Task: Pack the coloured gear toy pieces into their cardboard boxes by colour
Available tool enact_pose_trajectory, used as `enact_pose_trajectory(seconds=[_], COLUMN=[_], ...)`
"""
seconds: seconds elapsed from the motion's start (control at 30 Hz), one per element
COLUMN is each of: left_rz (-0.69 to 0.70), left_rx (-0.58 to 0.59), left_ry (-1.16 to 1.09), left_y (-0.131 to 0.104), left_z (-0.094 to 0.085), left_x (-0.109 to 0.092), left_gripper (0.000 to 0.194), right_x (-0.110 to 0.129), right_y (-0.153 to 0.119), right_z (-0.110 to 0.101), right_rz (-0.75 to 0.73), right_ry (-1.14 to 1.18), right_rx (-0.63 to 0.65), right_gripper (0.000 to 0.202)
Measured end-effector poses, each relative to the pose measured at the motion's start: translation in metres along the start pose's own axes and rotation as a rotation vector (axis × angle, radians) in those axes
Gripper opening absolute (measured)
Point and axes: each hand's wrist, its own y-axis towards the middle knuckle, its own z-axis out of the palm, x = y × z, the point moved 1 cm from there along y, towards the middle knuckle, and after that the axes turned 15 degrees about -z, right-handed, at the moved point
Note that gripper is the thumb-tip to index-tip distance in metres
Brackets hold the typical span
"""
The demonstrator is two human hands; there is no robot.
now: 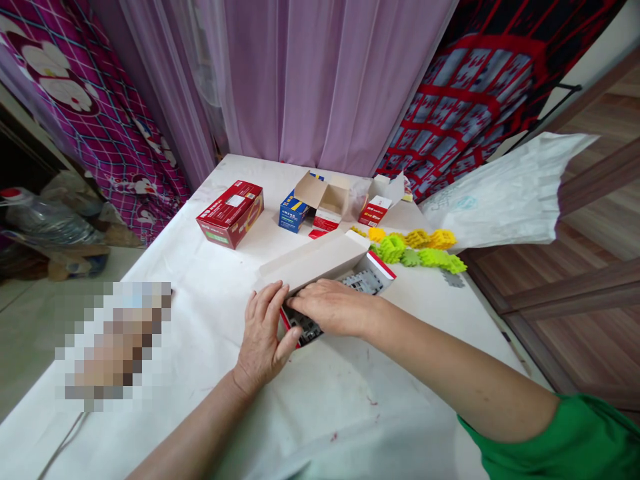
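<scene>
Left hand (261, 333), fingers part-spread, rests against box (384, 265) at eight o'clock; right hand (340, 308) inside, fingertips hidden, hold untellable; hard pressing could tip it, spilling grey pieces (367, 281).

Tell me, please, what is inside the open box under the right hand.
Inside the open box, gray pieces show at the right end, darker pieces at the left; the right hand hides what lies beneath it.

A green sleeve (560, 427) is worn on the right arm (450, 363). Its lower part is seen bare, and so are the left hand (260, 339) and the right hand (336, 308).
</scene>
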Motion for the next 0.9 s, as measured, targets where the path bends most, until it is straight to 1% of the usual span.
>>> enact_pose_trajectory(seconds=[0.13, 0.3, 0.37, 0.47, 0.53, 0.57, 0.6, 0.63, 0.67, 0.73, 0.77, 0.8, 0.83, 0.87, 0.9], left_rz=[0.0, 0.016, 0.014, 0.005, 0.001, 0.002, 0.006, 0.011, 0.017, 0.024, 0.025, 0.024, 0.022, 0.022, 0.025], left_rx=[0.012, -0.003, 0.004, 0.01, 0.009, 0.008, 0.005, 0.001, -0.003, -0.011, -0.012, -0.013, -0.015, -0.017, -0.022], left_ry=[0.007, -0.026, -0.027, -0.032, -0.034, -0.033, -0.033, -0.032, -0.03, -0.028, -0.026, -0.024, -0.022, -0.019, -0.015], left_y=[0.001, 0.002, 0.002, 0.003, 0.003, 0.004, 0.004, 0.004, 0.005, 0.005, 0.005, 0.005, 0.005, 0.006, 0.006], left_z=[-0.001, -0.002, -0.002, -0.001, 0.0, 0.0, 0.001, 0.001, 0.001, 0.001, 0.002, 0.002, 0.002, 0.003, 0.003], left_x=[0.0, -0.001, 0.0, 0.002, 0.004, 0.004, 0.005, 0.005, 0.006, 0.006, 0.007, 0.008, 0.008, 0.009, 0.009], left_gripper=[0.061, 0.059, 0.059, 0.059, 0.059, 0.058, 0.058, 0.058, 0.058, 0.058, 0.059, 0.059, 0.059, 0.059, 0.058], right_x=[0.002, 0.006, 0.008, 0.009, 0.004, -0.001, -0.01, -0.02, -0.034, -0.064, -0.079, -0.093, -0.105, -0.116, -0.124], right_y=[0.008, 0.002, -0.001, -0.013, -0.033, -0.048, -0.067, -0.089, -0.113, -0.167, -0.193, -0.217, -0.237, -0.254, -0.266], right_z=[0.007, 0.007, 0.005, -0.001, -0.004, -0.004, -0.002, 0.001, 0.008, 0.027, 0.04, 0.053, 0.067, 0.08, 0.091], right_rz=[0.017, 0.051, 0.063, 0.058, 0.086, 0.135, 0.212, 0.323, 0.474, 0.849, 1.06, 1.277, 1.445, 1.563, 1.614], right_ry=[-0.043, -0.067, -0.077, -0.066, -0.027, 0.005, 0.04, 0.078, 0.115, 0.151, 0.153, 0.141, 0.128, 0.116, 0.122], right_rx=[0.013, 0.012, -0.009, -0.117, -0.235, -0.304, -0.379, -0.457, -0.541, -0.669, -0.69, -0.675, -0.631, -0.587, -0.572], right_gripper=[0.026, 0.025, 0.026, 0.029, 0.034, 0.035, 0.035, 0.034, 0.031, 0.032, 0.033, 0.035, 0.038, 0.041, 0.046])
